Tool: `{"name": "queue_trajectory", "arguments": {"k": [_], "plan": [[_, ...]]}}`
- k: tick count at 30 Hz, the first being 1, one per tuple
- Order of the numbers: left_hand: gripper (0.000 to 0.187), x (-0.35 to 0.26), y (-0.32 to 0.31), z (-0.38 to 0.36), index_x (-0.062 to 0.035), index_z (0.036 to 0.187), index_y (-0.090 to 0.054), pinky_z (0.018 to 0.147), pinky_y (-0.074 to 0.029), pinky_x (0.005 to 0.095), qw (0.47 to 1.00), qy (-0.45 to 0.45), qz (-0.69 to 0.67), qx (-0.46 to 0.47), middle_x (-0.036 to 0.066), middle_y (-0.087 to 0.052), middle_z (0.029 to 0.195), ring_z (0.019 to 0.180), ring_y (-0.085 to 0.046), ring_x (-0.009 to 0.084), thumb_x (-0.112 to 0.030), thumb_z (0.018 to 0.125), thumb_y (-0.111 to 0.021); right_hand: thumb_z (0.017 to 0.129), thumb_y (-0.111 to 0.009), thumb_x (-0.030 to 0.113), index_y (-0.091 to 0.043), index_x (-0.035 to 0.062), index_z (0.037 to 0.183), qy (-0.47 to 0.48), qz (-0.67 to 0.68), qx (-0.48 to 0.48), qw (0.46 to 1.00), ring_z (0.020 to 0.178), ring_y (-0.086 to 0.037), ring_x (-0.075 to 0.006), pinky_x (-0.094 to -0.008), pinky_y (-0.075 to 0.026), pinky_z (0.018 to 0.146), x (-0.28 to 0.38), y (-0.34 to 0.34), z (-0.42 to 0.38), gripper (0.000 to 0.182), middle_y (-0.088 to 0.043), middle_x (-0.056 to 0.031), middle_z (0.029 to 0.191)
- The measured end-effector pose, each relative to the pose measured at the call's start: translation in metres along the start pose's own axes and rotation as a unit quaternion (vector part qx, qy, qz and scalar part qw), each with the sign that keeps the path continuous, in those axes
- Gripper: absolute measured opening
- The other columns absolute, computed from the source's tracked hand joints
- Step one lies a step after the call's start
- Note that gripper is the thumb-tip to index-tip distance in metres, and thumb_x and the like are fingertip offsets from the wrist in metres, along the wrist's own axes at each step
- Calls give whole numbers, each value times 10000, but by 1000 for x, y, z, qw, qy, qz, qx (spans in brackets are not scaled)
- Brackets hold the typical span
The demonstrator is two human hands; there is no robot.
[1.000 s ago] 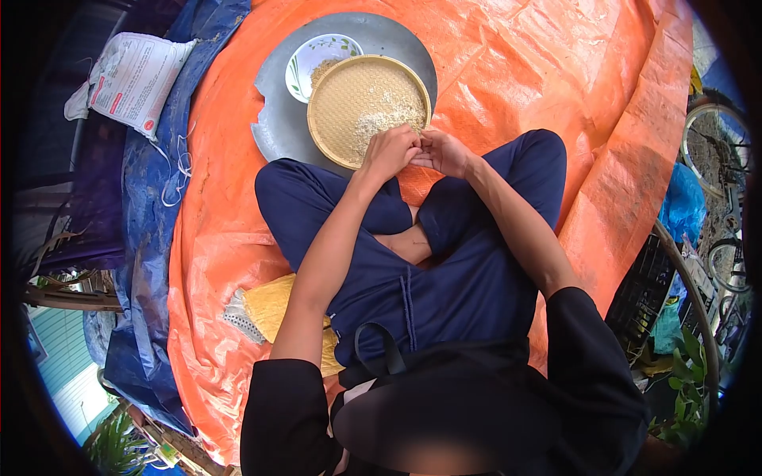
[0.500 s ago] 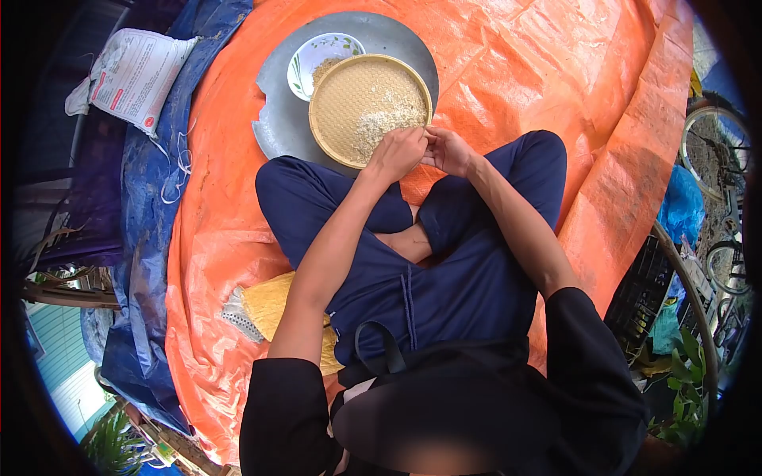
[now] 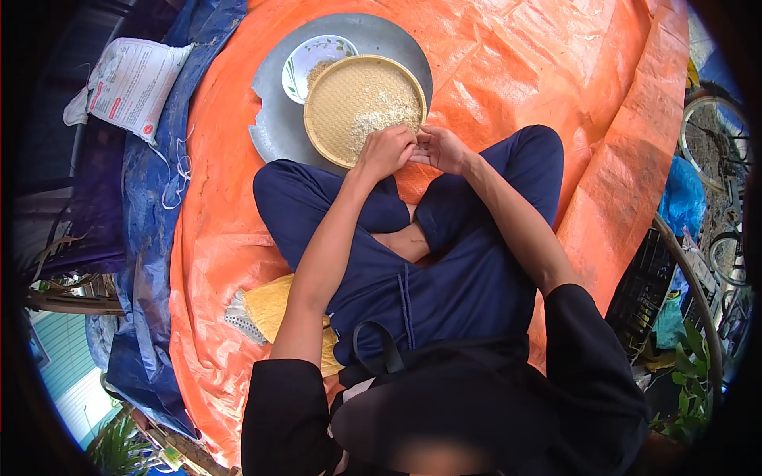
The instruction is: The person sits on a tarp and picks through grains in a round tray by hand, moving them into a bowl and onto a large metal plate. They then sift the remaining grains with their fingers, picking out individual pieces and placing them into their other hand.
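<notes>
A round woven basket tray (image 3: 341, 107) sits in front of my crossed legs, with pale grains (image 3: 385, 113) scattered over its near right part. My left hand (image 3: 386, 151) is at the tray's near rim, fingers bent together; whatever lies between the fingertips is too small to make out. Just right of it, my right hand (image 3: 444, 149) is half turned up beside the rim, its fingers stretched towards the left hand and thumb apart. A white bowl (image 3: 298, 67) with a green leaf pattern holds brownish grain and stands behind the tray, partly covered by it.
Tray and bowl rest on a large grey round metal tray (image 3: 274, 127) with a broken left edge. Beneath is an orange tarp (image 3: 492, 71). A blue tarp (image 3: 147, 262) and a white printed sack (image 3: 139, 83) lie left. A black crate (image 3: 643, 289) and bicycle (image 3: 714, 135) are right.
Both hands have shifted slightly, and the fingertips, touching before, are now a little apart. The right thumb and fingers have spread. The whole view has moved a little.
</notes>
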State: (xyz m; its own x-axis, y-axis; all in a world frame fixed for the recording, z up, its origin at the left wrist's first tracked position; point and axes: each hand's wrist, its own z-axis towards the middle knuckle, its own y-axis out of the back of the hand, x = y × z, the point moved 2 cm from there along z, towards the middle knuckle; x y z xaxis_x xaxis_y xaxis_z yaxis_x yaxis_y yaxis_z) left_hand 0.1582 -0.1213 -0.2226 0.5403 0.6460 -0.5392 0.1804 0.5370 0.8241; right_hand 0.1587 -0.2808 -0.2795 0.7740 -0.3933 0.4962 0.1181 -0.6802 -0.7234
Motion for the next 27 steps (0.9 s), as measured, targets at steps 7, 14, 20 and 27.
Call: {"name": "queue_trajectory", "arguments": {"k": [7,14,20,27], "plan": [[127,-1,2,1,-77,796,-649,654,-514,383,999,10,20,40,70,-637,816,758,-645,273,-143,727,-733,996,-346,382,-540,-43,1172,-32,-18,17,999,1057,-602,-221,-360,-470,981,-3,-3,1,499,-614,-121,1119],[113,1,-7,0,-45,753,-625,633,-509,388,992,-71,106,19,86,-610,761,721,-630,274,-138,753,-689,998,-344,362,-544,-44,1172,-45,-21,19,999,1049,-605,-230,-363,-465,985,-2,-2,1,485,-617,-129,1123],[127,-2,-13,1,-61,697,-595,631,-505,364,977,-139,158,-27,64,-575,716,703,-627,232,-152,775,-638,995,-355,356,-549,-43,1152,-15,16,4,1000,1014,-619,-234,-353,-482,960,2,-2,-1,471,-619,-131,1095],[45,-7,-9,-1,-70,737,-623,689,-510,318,971,-144,192,-1,50,-604,766,761,-642,191,-99,734,-588,992,-363,364,-550,-43,1141,-20,42,-19,999,987,-626,-231,-341,-497,930,2,1,0,473,-619,-119,1062]]}}
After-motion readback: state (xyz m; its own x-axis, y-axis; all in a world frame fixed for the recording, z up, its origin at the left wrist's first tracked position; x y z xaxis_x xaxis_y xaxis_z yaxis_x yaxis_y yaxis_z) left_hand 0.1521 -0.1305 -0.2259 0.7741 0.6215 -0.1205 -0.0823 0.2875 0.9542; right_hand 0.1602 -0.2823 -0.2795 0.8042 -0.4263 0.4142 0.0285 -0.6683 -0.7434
